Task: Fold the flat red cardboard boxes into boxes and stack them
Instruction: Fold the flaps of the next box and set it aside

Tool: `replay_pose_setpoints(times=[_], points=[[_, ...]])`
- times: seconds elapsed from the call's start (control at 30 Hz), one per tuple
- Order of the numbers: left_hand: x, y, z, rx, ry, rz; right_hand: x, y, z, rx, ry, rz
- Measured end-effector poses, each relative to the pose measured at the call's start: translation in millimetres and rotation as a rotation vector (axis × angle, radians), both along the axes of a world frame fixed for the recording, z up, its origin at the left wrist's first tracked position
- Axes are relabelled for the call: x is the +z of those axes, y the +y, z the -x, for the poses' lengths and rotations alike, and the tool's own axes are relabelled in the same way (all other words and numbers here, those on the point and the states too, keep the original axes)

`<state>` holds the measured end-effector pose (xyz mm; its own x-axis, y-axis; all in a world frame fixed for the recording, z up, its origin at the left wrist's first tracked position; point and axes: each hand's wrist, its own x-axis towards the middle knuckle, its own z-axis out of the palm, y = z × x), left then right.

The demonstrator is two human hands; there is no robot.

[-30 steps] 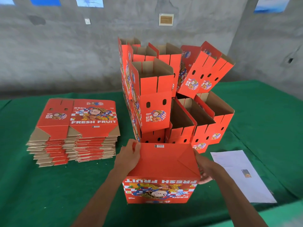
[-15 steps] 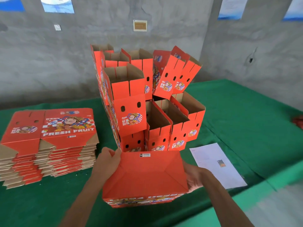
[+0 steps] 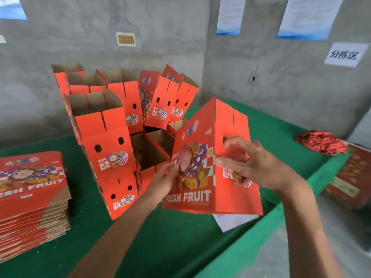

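While a folded red fruit box [image 3: 210,167] is held upright and slightly tilted above the green-covered surface [image 3: 164,243], it is gripped from two sides: the left hand [image 3: 162,181] is laid with nearly straight fingers against the printed front face bearing the words "FRESH FRUIT", and the right hand [image 3: 251,165] is curled over the side panel, its fingertips placed near one of the oval holes there. Whether the box bottom touches the surface cannot be told, as motion blur softens the lower edge. Just behind and to the left of the held box, a cluster of assembled red boxes [image 3: 108,149] is stacked in two tiers, their brown cardboard interiors left open at the top; some upper ones are tilted toward the right. At the far left, a stack of flat unfolded boxes [image 3: 30,197] is piled on the surface, well apart from the hands. A white sheet of paper [image 3: 234,220] is partly covered by the held box at the surface's near edge. On the far right, a heap of red strings or handles [image 3: 321,143] is seen beside further flat cartons [image 3: 349,177]. Posters and a small white sign [image 3: 346,54] are fixed to the grey concrete wall.
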<state>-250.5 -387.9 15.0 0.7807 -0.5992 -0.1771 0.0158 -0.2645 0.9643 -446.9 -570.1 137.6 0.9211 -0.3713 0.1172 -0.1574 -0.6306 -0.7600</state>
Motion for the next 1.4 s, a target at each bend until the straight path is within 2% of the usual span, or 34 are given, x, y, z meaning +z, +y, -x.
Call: replay_pose_setpoints(times=[0.2, 0.3, 0.37, 0.47, 0.57, 0.67, 0.73, 0.97, 1.23, 1.33, 1.4], points=[[59.8, -77.9, -14.9, -0.016, 0.198, 0.346, -27.5, 32.4, -51.2, -0.144, -0.117, 0.558], [78.3, -84.1, -32.0, 0.130, 0.174, 0.527, -49.8, 23.2, -86.2, -0.112, -0.187, 0.576], [86.2, -79.1, -45.3, 0.271, 0.073, 0.577, -60.9, 16.1, -112.7, -0.025, -0.258, 0.515], [88.7, -62.3, -67.5, 0.391, -0.076, 0.519, -74.9, 19.7, -160.2, 0.090, -0.383, 0.427], [89.2, -48.7, -88.4, 0.435, -0.117, 0.439, -86.7, 24.4, -201.8, 0.176, -0.452, 0.356], [90.4, -45.8, -99.5, 0.429, -0.167, 0.476, -99.0, 22.7, -231.1, 0.220, -0.423, 0.306], [87.1, -45.4, -100.4, 0.420, -0.296, 0.447, -106.8, 20.5, -244.8, 0.230, -0.364, 0.301], [59.6, -34.3, -102.9, 0.392, -0.704, 0.250, -110.4, 22.5, -267.6, 0.263, -0.285, 0.348], [66.0, -31.7, -116.1, 0.438, -0.783, 0.137, -114.8, 38.8, -273.6, 0.277, -0.257, 0.324], [68.4, -27.8, -111.4, 0.475, -0.967, 0.124, -109.6, 49.1, -265.3, 0.247, -0.266, 0.306], [68.1, -25.1, -104.4, 0.468, -1.033, 0.147, -109.0, 56.5, -255.8, 0.131, -0.259, 0.294]])
